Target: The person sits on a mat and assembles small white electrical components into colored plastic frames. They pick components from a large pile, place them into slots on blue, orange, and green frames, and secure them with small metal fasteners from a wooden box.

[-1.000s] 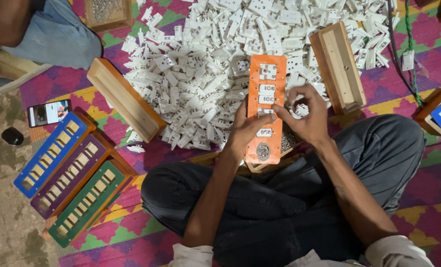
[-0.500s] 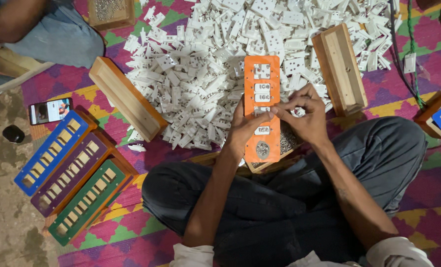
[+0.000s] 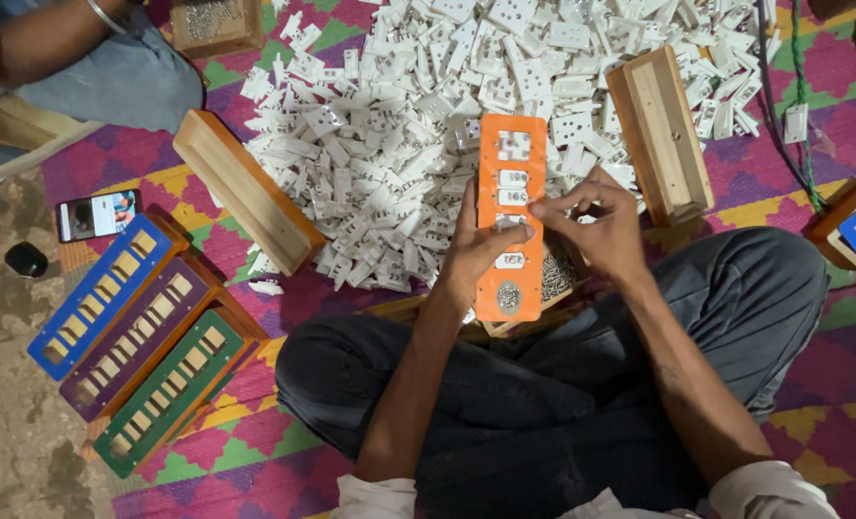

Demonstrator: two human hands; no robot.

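Observation:
I sit cross-legged and hold an orange plastic panel (image 3: 512,154) with rectangular cut-outs upright over my lap. My left hand (image 3: 473,252) grips its left edge and lower half. My right hand (image 3: 596,229) pinches at the panel's middle, fingertips on a small white insert there. Several cut-outs carry white socket pieces. Beyond the panel lies a big heap of white plastic socket parts (image 3: 418,125). Under the panel sits a small tray of screws (image 3: 555,274).
Wooden trough boxes lie at left (image 3: 245,197) and right (image 3: 660,135) of the heap. Blue (image 3: 101,293), purple (image 3: 145,336) and green (image 3: 173,389) panels lie on the patterned mat at left, with a phone (image 3: 97,213). Another person's arm and knee (image 3: 82,58) are top left.
My right hand moved from the panel's right edge inward onto its middle cut-out. The panel and my left hand stayed about where they were.

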